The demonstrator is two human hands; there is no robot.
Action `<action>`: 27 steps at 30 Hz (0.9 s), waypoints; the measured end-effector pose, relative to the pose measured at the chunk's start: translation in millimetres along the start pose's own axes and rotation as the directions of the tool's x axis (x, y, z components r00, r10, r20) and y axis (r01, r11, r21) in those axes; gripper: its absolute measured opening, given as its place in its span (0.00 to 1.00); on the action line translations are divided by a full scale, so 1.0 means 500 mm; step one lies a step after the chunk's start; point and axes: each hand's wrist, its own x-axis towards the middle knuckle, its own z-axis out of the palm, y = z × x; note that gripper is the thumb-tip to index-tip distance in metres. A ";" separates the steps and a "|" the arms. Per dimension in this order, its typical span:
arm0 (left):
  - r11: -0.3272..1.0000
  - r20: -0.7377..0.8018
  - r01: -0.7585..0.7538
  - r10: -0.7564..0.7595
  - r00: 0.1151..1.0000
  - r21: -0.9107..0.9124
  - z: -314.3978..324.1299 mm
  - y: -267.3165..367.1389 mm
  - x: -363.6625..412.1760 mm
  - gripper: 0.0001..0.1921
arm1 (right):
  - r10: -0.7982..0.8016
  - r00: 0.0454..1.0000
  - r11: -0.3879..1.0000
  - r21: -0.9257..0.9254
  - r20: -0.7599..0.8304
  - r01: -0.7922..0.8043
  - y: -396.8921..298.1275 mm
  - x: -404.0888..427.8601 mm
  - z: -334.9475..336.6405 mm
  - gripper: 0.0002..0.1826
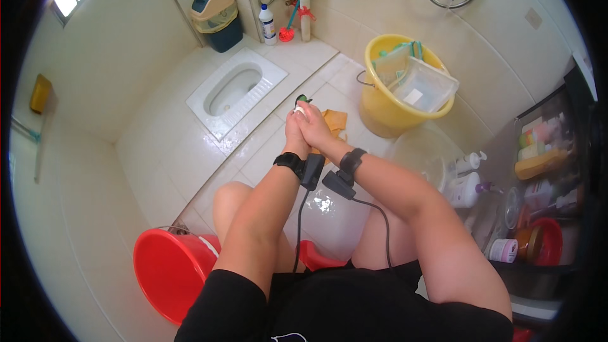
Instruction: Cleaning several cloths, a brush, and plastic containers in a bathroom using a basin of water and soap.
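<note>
My left hand point(295, 134) and my right hand point(313, 123) are pressed together in front of me, above the tiled floor. A small white object point(299, 109) shows between the fingers; what it is cannot be told. A small green and black item point(301, 99) appears just beyond the fingertips, and whether a hand touches it is unclear. Behind and below the right hand lies an orange cloth point(336, 120), partly hidden by the hands and wrist. Each wrist wears a black band with a cabled device.
A squat toilet point(237, 86) lies ahead to the left. The yellow bucket point(368, 99) holding plastic containers stands ahead right, a red bucket point(166, 270) at lower left. Bottles and jars fill a rack point(527, 268) at right. A lidded bin point(221, 28) stands by the far wall.
</note>
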 end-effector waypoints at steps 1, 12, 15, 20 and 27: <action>0.997 0.064 0.071 -0.070 0.995 -0.010 -0.003 0.000 0.000 0.13 | -0.144 0.989 0.979 -0.152 -0.045 0.135 0.007 -0.002 0.001 0.23; 0.995 0.342 0.093 -0.081 0.936 -0.020 0.100 0.015 -0.107 0.17 | 0.098 0.989 0.973 0.198 0.111 -0.119 0.064 0.073 -0.124 0.21; 1.000 0.388 -0.010 0.000 0.922 0.024 0.081 0.028 -0.089 0.16 | 0.343 0.910 0.806 0.424 0.234 -0.413 0.037 0.054 -0.111 0.22; 0.999 0.334 -0.028 0.040 0.942 -0.042 0.087 0.039 -0.090 0.15 | 0.479 0.802 0.653 0.466 0.356 -0.597 -0.022 0.027 -0.124 0.18; 0.954 0.274 -0.134 0.209 0.939 -0.268 0.092 0.125 -0.076 0.17 | 0.339 0.592 0.483 0.404 0.731 -0.776 -0.021 0.029 -0.161 0.10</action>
